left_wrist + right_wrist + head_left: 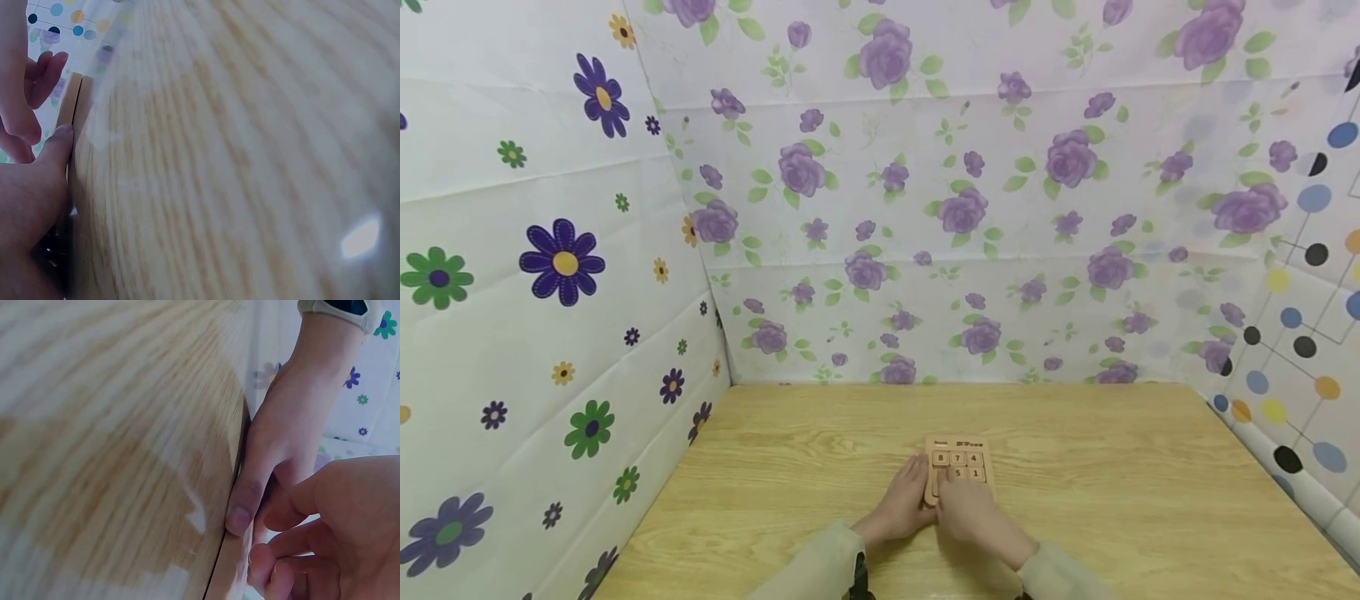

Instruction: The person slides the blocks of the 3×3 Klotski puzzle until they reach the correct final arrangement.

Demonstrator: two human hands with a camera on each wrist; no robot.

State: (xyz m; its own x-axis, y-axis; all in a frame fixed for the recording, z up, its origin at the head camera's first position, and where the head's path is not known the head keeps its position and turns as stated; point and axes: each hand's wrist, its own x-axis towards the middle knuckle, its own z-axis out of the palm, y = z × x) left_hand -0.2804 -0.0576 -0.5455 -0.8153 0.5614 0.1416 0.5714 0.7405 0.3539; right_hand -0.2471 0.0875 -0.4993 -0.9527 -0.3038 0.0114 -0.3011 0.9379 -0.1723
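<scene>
The left hand (904, 502) has a number puzzle (958, 442) in its grip on the counter (775, 483), the right hand (966, 507), loosely curled, over its tiles (957, 458).

The surface (805, 437) is showing a pale yellow wood grain that is running mostly crosswise, and in the left wrist view its glossy top is reflecting a bright patch of light. A wooden number board (958, 466) is lying flat on it, about midway between its side edges.
</scene>
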